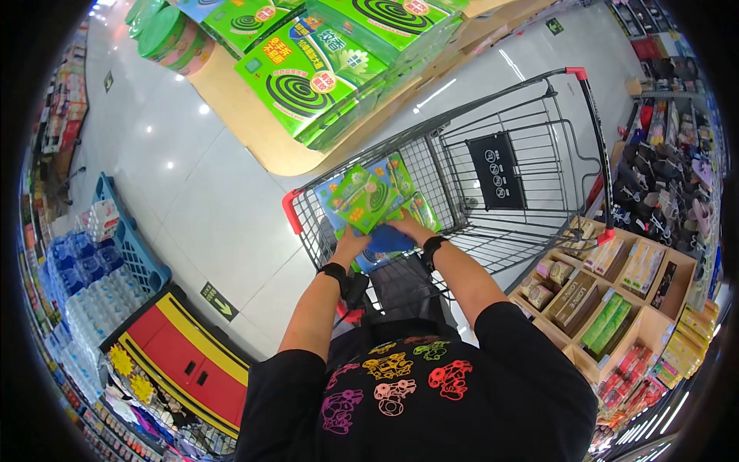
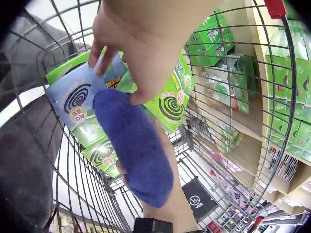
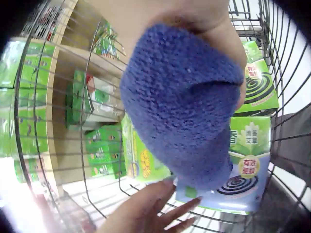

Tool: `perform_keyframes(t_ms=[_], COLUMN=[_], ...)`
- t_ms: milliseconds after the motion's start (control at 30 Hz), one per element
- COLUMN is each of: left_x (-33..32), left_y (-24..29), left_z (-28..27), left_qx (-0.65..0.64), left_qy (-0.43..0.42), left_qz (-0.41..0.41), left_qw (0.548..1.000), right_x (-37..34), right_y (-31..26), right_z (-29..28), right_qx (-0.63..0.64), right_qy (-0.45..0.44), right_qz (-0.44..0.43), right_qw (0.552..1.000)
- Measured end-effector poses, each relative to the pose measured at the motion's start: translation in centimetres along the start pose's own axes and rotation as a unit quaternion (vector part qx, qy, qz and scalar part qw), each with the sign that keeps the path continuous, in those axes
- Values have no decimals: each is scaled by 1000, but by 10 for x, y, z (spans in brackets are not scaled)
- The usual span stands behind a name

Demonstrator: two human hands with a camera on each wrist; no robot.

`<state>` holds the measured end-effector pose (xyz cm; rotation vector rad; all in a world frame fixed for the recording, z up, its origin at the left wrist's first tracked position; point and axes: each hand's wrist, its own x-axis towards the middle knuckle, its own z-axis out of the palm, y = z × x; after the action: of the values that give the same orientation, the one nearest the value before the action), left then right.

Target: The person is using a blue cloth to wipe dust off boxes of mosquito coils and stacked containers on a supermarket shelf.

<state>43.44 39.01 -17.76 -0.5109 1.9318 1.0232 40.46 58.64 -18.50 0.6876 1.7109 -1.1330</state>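
My right hand [image 1: 413,228] grips a blue fuzzy cloth [image 3: 182,97], which bulges out below the palm. In the left wrist view the cloth [image 2: 136,145] looks like a long rounded bundle. My left hand [image 1: 352,246] is at the near corner of a tilted green mosquito coil box [image 1: 360,199]; its fingers [image 3: 182,211] are spread and fairly straight. Beneath lie more coil boxes, among them a light-blue box [image 2: 73,94] and a green box [image 3: 255,87], in the shopping cart [image 1: 496,171]. The cloth hides part of the boxes.
A display table [image 1: 296,158] stacked with wrapped green coil boxes [image 1: 312,77] stands beyond the cart. Wooden compartments [image 1: 581,296] of packaged goods are on the right. Bottled-water packs [image 1: 88,262] and a red-and-yellow cabinet [image 1: 185,362] are on the left.
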Motion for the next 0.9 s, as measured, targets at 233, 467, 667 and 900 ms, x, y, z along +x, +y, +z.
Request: perform_keyframes(t_ms=[233,467,667,900], left_x=[5,-24,22,7], left_y=[12,37,-3,52], left_z=[-4,-13,23,68], left_qx=[-363,-425,-471,-342], left_qy=[-61,-80,-130,-97], left_qz=[-138,-115,-60,31], left_qw=[920,894,871,934], right_x=[-49,11,-43,42], right_y=[-38,-9,-22,75], right_z=[0,26,-6,-31], right_qx=[323,424,484,443], right_qy=[-205,-122,-123,-186], right_qz=[-67,30,-28,-170], right_qw=[922,897,866,861])
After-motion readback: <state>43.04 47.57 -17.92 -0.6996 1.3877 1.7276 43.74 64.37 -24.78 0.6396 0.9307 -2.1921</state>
